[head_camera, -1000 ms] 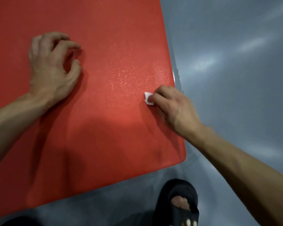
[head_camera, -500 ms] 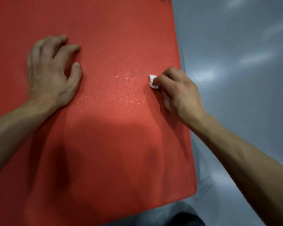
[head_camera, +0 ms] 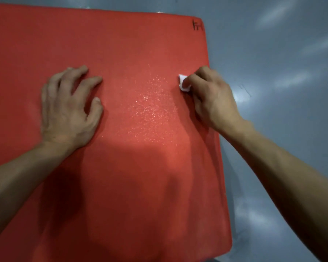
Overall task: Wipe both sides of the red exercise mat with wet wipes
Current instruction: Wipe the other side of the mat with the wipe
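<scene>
Wipe (head_camera: 184, 83) near mat's (head_camera: 140, 44) right edge, on floor (head_camera: 282, 53)

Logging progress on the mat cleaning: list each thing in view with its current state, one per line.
red exercise mat: lying flat on the floor, surface glistening near the middle
wet wipe: bunched small, pressed to the mat near its right edge
right hand: pinches the wipe
left hand: fingers spread, rests on the mat
grey floor: glossy, reflecting light

The floor (head_camera: 284, 59) is smooth, glossy grey. Soft pale patches of reflected overhead light streak across it on the right and along the far edge. A few faint dark scuff marks (head_camera: 245, 89) show on the sheen there.
</scene>
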`<act>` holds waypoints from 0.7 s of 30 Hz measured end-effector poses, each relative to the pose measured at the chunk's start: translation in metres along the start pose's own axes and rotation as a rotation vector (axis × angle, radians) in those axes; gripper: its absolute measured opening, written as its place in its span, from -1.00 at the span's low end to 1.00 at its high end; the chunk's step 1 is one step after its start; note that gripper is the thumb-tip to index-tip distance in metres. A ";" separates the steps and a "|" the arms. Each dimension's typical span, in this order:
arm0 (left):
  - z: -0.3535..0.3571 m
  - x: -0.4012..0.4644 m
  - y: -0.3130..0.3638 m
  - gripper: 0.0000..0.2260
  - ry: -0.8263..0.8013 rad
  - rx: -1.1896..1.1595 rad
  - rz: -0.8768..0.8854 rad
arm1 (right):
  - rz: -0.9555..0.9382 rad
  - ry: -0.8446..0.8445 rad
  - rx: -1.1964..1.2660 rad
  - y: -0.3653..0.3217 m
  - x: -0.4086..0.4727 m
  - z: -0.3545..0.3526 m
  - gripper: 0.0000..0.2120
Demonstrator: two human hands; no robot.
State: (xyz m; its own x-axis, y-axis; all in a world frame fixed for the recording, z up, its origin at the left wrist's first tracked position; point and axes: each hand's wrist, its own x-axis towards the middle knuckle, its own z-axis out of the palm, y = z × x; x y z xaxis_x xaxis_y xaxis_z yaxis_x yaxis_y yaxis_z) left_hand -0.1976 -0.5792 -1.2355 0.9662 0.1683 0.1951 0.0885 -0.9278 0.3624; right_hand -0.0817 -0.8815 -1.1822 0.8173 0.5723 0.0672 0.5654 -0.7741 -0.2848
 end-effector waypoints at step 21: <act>-0.003 0.003 0.007 -0.56 -0.032 0.029 -0.039 | 0.047 0.062 -0.041 0.008 0.058 0.005 -0.83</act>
State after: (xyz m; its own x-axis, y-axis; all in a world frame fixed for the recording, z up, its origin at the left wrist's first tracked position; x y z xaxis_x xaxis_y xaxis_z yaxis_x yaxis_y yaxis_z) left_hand -0.1944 -0.5846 -1.2295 0.9691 0.1944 0.1522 0.1327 -0.9300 0.3426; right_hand -0.0306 -0.8532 -1.1855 0.8477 0.5181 0.1140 0.5292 -0.8111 -0.2493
